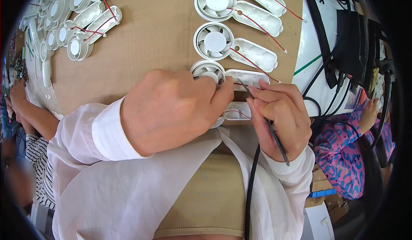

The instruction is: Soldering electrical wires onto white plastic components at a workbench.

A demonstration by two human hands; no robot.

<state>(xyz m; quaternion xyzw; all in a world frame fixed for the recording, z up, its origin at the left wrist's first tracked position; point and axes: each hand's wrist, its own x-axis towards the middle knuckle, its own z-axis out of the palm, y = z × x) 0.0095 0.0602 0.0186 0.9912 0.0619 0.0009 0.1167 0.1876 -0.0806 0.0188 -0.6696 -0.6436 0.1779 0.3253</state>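
Note:
My left hand (171, 107) is closed over a white handheld-fan housing (208, 67), thumb and fingertips pressed at its round head where the handle begins. What the fingertips pinch is partly hidden. In my right hand (281, 115) is a slim dark pair of tweezers (274, 133), held like a pen. Its tip points into the open handle shell (246, 76) of the same fan, close to my left thumb. A thin red wire runs along that shell. Nearer me, another fan half (237, 110) lies partly beneath my hands.
More open fan halves (214, 41) with red wires line up beyond my hands on the brown cardboard (146, 38). A pile of fan halves (79, 47) sits at far left. Black cables and a dark box (349, 38) stand at right. People sit on both sides.

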